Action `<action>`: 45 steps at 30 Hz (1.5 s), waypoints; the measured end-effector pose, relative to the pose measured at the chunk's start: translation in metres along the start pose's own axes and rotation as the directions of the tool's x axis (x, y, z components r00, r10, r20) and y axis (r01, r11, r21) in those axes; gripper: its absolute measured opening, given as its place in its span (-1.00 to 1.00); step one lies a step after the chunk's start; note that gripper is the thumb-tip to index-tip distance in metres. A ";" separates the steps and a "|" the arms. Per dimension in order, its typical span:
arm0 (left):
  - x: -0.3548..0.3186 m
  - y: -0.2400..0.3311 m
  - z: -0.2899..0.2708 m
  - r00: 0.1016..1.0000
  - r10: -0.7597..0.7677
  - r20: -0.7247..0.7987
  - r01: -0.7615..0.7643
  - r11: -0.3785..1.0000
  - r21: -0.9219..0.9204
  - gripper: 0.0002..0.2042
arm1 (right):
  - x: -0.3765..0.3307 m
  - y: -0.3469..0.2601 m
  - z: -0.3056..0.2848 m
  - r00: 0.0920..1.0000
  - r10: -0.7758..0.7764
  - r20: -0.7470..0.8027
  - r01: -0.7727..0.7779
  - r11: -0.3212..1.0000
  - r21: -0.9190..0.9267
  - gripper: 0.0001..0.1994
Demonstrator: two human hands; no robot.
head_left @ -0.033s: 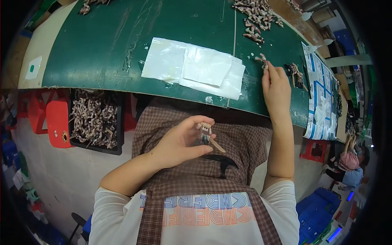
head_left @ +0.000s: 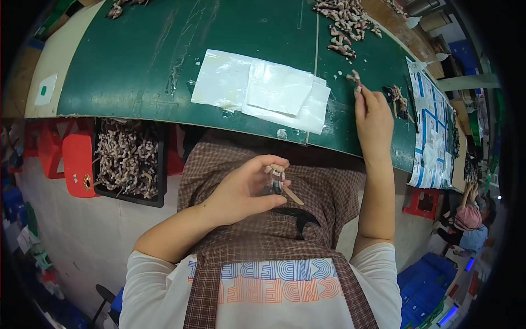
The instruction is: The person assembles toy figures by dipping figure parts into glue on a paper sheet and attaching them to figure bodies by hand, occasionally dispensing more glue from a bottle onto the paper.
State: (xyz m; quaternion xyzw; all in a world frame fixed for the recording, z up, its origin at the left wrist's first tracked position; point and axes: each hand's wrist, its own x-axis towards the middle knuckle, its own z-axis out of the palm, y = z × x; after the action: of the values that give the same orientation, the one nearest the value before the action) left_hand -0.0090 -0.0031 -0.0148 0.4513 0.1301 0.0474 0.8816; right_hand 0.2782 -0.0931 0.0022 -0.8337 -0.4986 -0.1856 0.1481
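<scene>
I saw my left hand [head_left: 241,192] held over my lap, fingers curled and pinching a small figurine [head_left: 277,176] between thumb and fingertips, with a thin tan stick [head_left: 292,196] poking out below it toward the right. My right hand [head_left: 373,118] was stretched forward onto the green surface [head_left: 137,60], fingers together, their tips touching a single small pinkish piece [head_left: 355,77]; whether it was actually gripped I could not tell. Just right of that hand lay another small dark piece [head_left: 399,98], and beyond it some printed paper sheets [head_left: 430,126] near the surface's edge. Farther ahead of the right hand sat a loose heap of similar pinkish pieces [head_left: 342,22]. Between the two hands, on the surface, were overlapping clear plastic bags [head_left: 263,90]. Left of my left hand, below the surface's edge, a black tray [head_left: 130,159] held many more pieces, beside a red stool [head_left: 79,162].
</scene>
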 end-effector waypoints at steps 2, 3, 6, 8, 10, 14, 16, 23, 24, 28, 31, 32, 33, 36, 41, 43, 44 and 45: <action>0.001 0.000 0.001 1.000 0.000 0.001 0.000 1.000 0.009 -0.42 | 0.002 -0.006 -0.007 0.994 0.101 -0.045 -0.098 0.993 0.065 -0.85; 0.001 -0.001 0.000 1.000 -0.003 0.003 0.003 1.000 0.005 -0.42 | 0.004 -0.012 -0.011 0.994 0.099 -0.043 -0.096 0.993 0.070 -0.85; 0.003 -0.002 0.001 1.000 -0.010 0.011 0.010 1.000 -0.001 -0.42 | 0.006 -0.033 -0.018 0.976 0.218 0.029 -0.204 0.854 0.479 -0.87; 0.002 -0.005 0.000 1.000 -0.014 0.013 0.014 1.000 -0.005 -0.42 | 0.005 -0.052 -0.016 0.985 0.157 0.068 -0.164 0.756 0.634 -0.86; 0.002 -0.007 -0.001 1.000 0.016 0.014 -0.016 1.000 -0.006 -0.39 | 0.005 -0.069 -0.016 0.994 0.078 0.076 -0.109 0.745 0.658 -0.86; 0.000 -0.004 -0.002 1.000 -0.005 0.005 0.005 1.000 0.004 -0.39 | 0.013 -0.087 -0.014 0.998 -0.036 0.053 0.002 0.842 0.539 -0.90; -0.001 -0.002 -0.001 0.998 0.007 -0.059 -0.009 0.999 -0.033 -0.38 | 0.017 -0.088 -0.013 0.996 -0.071 0.055 0.035 0.869 0.493 -0.90; -0.003 0.002 -0.004 0.997 -0.017 -0.070 0.014 0.999 -0.038 -0.35 | 0.020 -0.089 -0.007 0.984 -0.161 0.075 0.119 0.912 0.392 -0.90; -0.002 0.003 -0.003 0.998 -0.002 -0.062 0.000 0.999 -0.046 -0.34 | 0.020 -0.089 -0.008 0.984 -0.161 0.076 0.119 0.911 0.394 -0.90; -0.002 0.008 -0.001 0.998 0.042 -0.036 -0.043 0.998 -0.040 -0.32 | 0.020 -0.089 -0.016 0.985 -0.140 0.096 0.087 0.903 0.421 -0.90; -0.002 0.009 0.000 0.991 0.113 -0.066 -0.117 0.991 -0.060 -0.32 | 0.018 -0.087 -0.011 0.986 -0.142 0.083 0.091 0.892 0.443 -0.91; -0.002 0.017 0.002 0.995 0.073 -0.073 -0.077 0.995 -0.058 -0.32 | 0.016 -0.087 -0.011 0.982 -0.170 0.077 0.123 0.898 0.423 -0.91; -0.001 0.016 0.003 0.995 0.069 -0.071 -0.073 0.996 -0.055 -0.32 | 0.015 -0.088 -0.011 0.983 -0.165 0.076 0.119 0.898 0.423 -0.91; 0.000 0.017 0.005 0.993 0.099 -0.063 -0.101 0.994 -0.031 -0.32 | 0.014 -0.088 -0.011 0.991 -0.132 -0.005 0.119 0.878 0.463 -0.91; 0.000 0.025 0.009 0.986 0.131 -0.101 -0.136 0.989 -0.053 -0.33 | 0.006 -0.086 -0.022 0.990 0.108 0.088 -0.139 0.744 0.654 -0.92; 0.001 0.026 0.010 0.982 0.149 -0.115 -0.154 0.987 -0.037 -0.32 | 0.000 -0.083 -0.025 0.989 0.125 0.085 -0.148 0.696 0.703 -0.91; 0.001 0.028 0.011 0.978 0.159 -0.133 -0.161 0.987 -0.007 -0.32 | -0.004 -0.081 -0.027 0.996 0.084 0.030 -0.078 0.649 0.757 -0.89; 0.001 0.029 0.012 0.974 0.169 -0.151 -0.168 0.986 0.023 -0.32 | -0.009 -0.078 -0.030 0.998 0.048 -0.028 -0.006 0.596 0.803 -0.87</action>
State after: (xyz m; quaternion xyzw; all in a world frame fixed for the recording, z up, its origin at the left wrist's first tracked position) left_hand -0.0038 0.0050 0.0153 0.4601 0.1585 0.1555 0.8597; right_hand 0.2003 -0.0771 0.0298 -0.6812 -0.5126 0.0410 0.5211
